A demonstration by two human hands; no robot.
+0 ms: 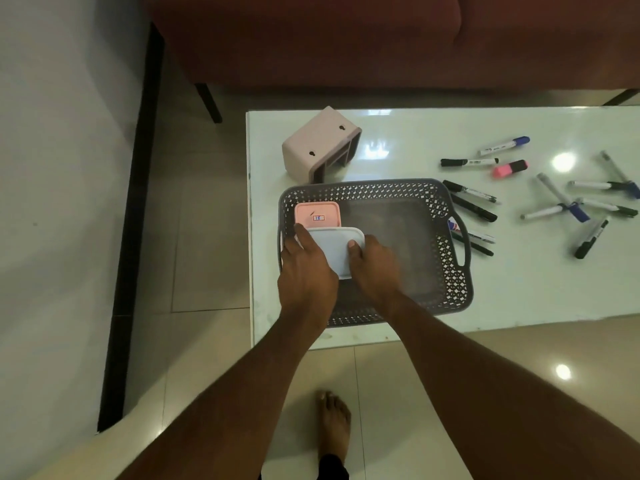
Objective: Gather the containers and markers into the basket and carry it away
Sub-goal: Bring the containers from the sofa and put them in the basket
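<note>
A grey perforated basket [446, 216] sits on the white table's left part. In its far-left corner lies a pink lidded container [317, 214]. Just in front of that is a pale blue lidded container [337, 251], inside the basket's left side. My left hand [306, 268] grips its left edge and my right hand [372, 263] grips its right edge. Several markers lie scattered on the table to the right of the basket, among them a blue-capped marker [505, 146] and a pink highlighter [509, 168]. Two markers [472, 239] lie against the basket's right handle.
A pink organiser box [317, 147] lies on its side behind the basket. The white glossy table [519, 292] ends just left of the basket. A dark red sofa [346, 39] stands behind the table. My bare foot [332, 424] is on the tiled floor.
</note>
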